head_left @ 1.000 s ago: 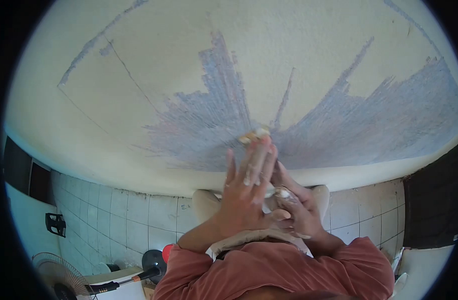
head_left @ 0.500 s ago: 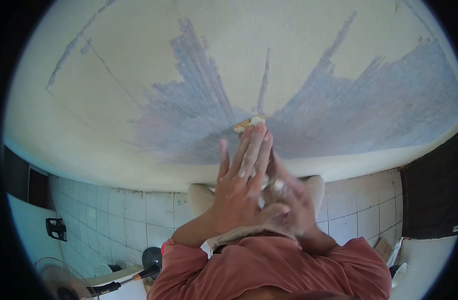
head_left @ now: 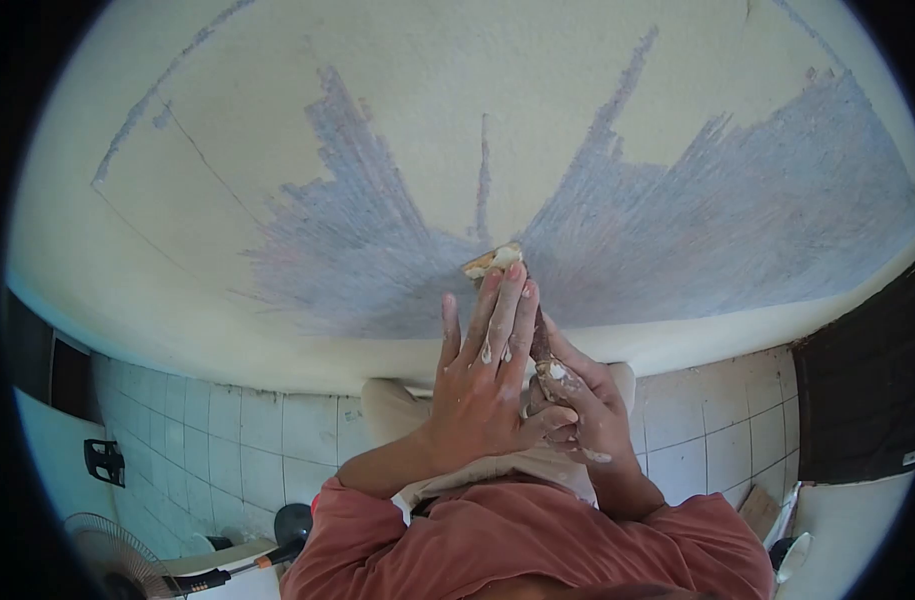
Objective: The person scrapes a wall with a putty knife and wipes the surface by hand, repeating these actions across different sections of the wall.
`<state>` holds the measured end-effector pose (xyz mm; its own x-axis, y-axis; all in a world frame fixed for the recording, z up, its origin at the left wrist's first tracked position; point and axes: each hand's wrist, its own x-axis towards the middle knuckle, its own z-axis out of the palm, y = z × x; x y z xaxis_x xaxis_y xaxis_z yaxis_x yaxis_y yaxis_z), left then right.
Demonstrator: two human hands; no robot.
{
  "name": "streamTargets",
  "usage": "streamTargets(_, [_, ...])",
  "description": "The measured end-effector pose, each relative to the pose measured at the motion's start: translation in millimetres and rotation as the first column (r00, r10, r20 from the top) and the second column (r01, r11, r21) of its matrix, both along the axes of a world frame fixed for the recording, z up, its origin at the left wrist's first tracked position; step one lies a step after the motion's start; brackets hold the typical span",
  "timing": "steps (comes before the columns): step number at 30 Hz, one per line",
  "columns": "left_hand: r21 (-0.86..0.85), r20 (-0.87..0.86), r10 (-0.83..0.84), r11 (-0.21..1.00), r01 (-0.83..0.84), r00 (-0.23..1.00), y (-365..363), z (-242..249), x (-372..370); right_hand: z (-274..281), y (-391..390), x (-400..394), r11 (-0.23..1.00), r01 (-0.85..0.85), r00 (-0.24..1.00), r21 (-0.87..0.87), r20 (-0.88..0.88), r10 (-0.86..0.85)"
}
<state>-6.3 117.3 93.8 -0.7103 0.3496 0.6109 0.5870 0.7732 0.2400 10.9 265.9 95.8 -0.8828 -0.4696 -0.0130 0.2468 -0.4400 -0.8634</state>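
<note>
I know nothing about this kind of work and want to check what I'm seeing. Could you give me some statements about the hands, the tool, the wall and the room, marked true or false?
1. The right hand grips the handle of a flat-bladed tool. True.
2. The left hand is well away from the tool. False: its fingertips are at the blade.
3. The wall is one even colour. False: it is cream with large grey-blue patches.
4. A fan shows at the lower left. True.
5. Both hands are perfectly clean. False: whitish smears show on both.
</note>
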Motion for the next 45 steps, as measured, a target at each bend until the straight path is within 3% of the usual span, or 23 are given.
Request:
streamTargets(10, [-0.027, 0.091, -0.059, 0.998, 0.061, 0.994, 3, 4, 4, 4, -4, -4, 0.999, 0.053, 0.999, 0.002, 0.004, -0.053])
streamTargets(20, [0.005, -0.022, -0.007, 1.000, 0.007, 1.000, 5, 0, -3, -4, -8, -6, 0.993, 0.110, 0.993, -0.038, 0.042, -0.109])
streamTargets(23, [-0.044, 0.071, -0.051, 0.998, 0.054, 0.996, 3, 12, 6, 8, 7, 4, 0.999, 0.044, 0.998, -0.016, 0.047, -0.043])
streamTargets(27, [0.041, -0.009, -0.046, 0.998, 0.046, 0.999, 2, 7, 1, 4, -5, 0, 0.989, 0.141, 0.988, 0.034, -0.068, -0.138])
streamTargets(30, [-0.079, 0.059, -0.074, 0.994, 0.079, 0.995, 2, 12, 3, 9, -11, 4, 0.992, 0.122, 0.992, 0.022, 0.031, -0.122])
streamTargets(32, [-0.029, -0.001, -0.048, 0.998, 0.048, 0.999, -2, 14, 0, 18, -6, -7, 0.996, 0.088, 0.992, 0.029, 0.085, -0.091])
streamTargets(34, [0.028, -0.039, -0.016, 0.999, 0.017, 0.999, -2, 14, 0, 11, -6, -5, 0.998, 0.065, 0.998, -0.014, 0.008, -0.065])
streamTargets(37, [-0.089, 0.079, -0.061, 0.994, 0.068, 0.995, -6, 20, 4, 14, -9, 2, 0.998, 0.057, 0.998, -0.026, 0.033, -0.056])
streamTargets(39, [-0.032, 0.028, -0.053, 0.998, 0.054, 0.998, -8, 19, 1, 8, -16, -5, 0.992, 0.120, 0.992, 0.038, 0.036, -0.121])
streamTargets(41, [0.003, 0.020, -0.048, 0.999, 0.048, 0.999, -2, 17, 1, 11, -12, -3, 0.997, 0.082, 0.997, 0.014, -0.011, -0.082])
streamTargets(43, [-0.038, 0.061, -0.066, 0.997, 0.068, 0.996, -4, 19, 4, 20, -2, 3, 0.997, 0.065, 0.993, 0.048, 0.100, -0.069])
streamTargets(45, [-0.068, 0.152, -0.123, 0.989, 0.134, 0.981, 0, 12, 1, 7, 14, 1, 0.999, 0.046, 0.995, -0.009, 0.087, -0.045])
